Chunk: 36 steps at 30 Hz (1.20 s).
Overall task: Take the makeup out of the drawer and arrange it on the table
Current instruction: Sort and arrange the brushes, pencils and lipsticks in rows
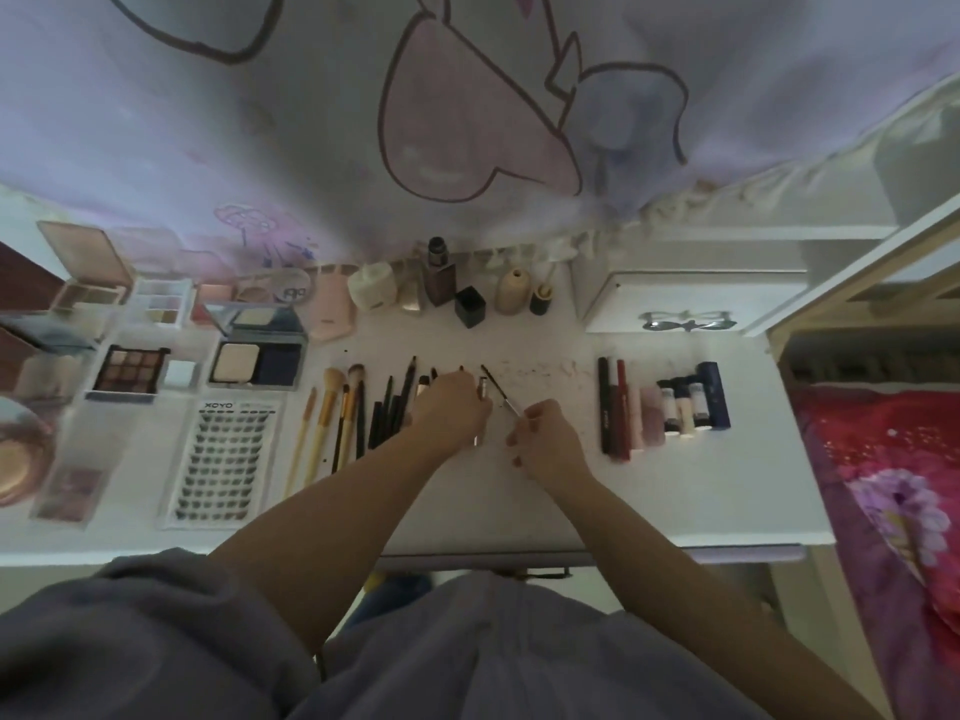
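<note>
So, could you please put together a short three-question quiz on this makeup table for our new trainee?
1. True or false: the right hand pinches a thin brush.
2. The false-lash card lies: A) left of the row of brushes; B) beside the white box; C) among the lipsticks.
3. Fill in: the left hand rests over the row of dark ____.

Key
1. True; its handle end sits at the fingertips.
2. A.
3. Pencils.
</note>
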### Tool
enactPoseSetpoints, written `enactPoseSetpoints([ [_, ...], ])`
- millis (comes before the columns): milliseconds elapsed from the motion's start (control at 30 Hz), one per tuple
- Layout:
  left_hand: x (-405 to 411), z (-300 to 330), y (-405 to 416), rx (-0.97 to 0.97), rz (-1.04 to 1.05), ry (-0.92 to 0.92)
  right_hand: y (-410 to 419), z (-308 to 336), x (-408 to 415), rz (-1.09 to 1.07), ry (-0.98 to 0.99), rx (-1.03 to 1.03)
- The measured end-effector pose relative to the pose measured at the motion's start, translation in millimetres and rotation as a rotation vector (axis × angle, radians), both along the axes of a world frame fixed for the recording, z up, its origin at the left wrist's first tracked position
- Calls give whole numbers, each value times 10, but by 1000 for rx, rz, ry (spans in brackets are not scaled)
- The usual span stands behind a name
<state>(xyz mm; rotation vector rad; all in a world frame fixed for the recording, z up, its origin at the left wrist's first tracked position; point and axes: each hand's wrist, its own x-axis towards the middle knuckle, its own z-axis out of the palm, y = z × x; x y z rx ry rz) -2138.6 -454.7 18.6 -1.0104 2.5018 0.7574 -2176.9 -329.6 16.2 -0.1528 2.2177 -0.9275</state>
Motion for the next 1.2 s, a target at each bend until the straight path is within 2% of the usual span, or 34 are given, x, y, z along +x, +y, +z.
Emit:
enactPoseSetpoints([
  [67,-6,-14,-13,-102,-30,-35,-79,-80,101,191,183,177],
  [133,-9,-26,-32,-150,-51,-63,-140,-123,160,287,266,278],
  [367,0,-75,-69,-185,-103,-58,-227,-162,162,476,334,431],
  [500,-15,-56,-108,-204,-130,44,-138,-17,-59,500,312,384],
  [600,-144,32,4,-220,-192,170,66,165,-506,416,407,354],
  [733,-422,45,450,-71,-283,282,310,273,-1145,366,433,426],
  [833,-683,-80,828,-12,-270,241,346,218,-1350,435,366,416],
  [933,-891,-236,1053,-70,-204,148,351,128,-1393,490,351,389],
  [1067,-984,-364,1109,-126,-129,77,332,43,-1430,513,357,379],
  [1200,-927,-311,984,-54,-53,95,305,39,-1472,510,337,329],
])
